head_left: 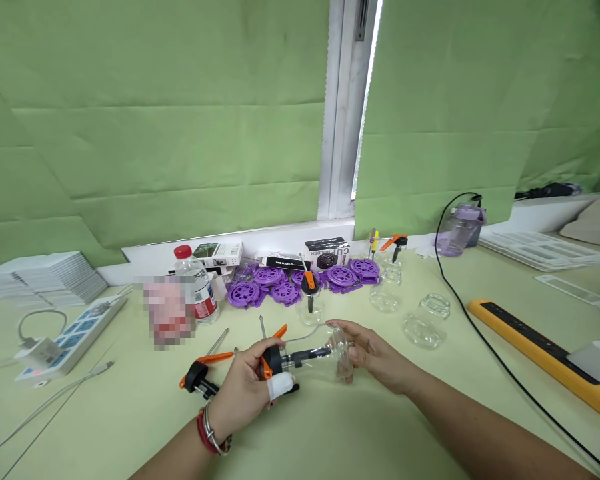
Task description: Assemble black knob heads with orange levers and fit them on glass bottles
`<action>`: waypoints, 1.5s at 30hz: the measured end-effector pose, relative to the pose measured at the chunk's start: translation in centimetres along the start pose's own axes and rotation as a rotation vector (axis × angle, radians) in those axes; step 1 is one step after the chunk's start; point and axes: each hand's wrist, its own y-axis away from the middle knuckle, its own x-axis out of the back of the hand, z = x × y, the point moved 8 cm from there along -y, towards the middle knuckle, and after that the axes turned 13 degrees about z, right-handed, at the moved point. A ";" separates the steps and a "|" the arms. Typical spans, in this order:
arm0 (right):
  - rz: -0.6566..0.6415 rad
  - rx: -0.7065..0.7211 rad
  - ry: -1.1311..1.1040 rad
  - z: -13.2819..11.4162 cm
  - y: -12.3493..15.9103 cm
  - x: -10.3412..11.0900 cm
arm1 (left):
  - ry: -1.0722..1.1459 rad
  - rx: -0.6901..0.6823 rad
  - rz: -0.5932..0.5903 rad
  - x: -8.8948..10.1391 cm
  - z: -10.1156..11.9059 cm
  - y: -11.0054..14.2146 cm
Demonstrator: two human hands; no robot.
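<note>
My left hand (247,383), with white tape on the thumb, is closed around a black cap with an orange lever (274,360). The cap's dark stem lies inside a clear bottle (313,340), tilted on its side in front of me. My right hand (367,353) wraps the bottle's wide end. Another black cap with an orange lever (196,379) lies left of my left hand. Behind my hands stands a clear bottle with a similar cap (310,293). Further right are a capped clear bottle (386,297) and an uncapped clear bottle (427,325).
Purple slotted discs (285,291) and small boxes (327,252) lie along the wall. A water bottle (200,290) stands beside a blurred pink object. At left is a power strip (75,337); at right, a black cable (485,363) and a yellow-black bar (540,353).
</note>
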 end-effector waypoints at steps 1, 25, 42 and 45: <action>0.009 -0.006 0.002 0.2 -0.1 0.0 | 0.006 -0.002 -0.004 0.0 0.0 0.0; -0.040 -0.003 0.069 -0.7 0.3 0.1 | 0.092 -0.004 -0.024 -0.3 -0.5 -0.1; 0.029 -0.045 0.161 0.3 0.0 0.6 | 0.096 0.005 -0.048 -0.6 0.0 0.3; 0.007 0.051 0.162 -1.2 0.3 0.6 | 0.086 0.001 -0.010 -0.3 0.0 0.2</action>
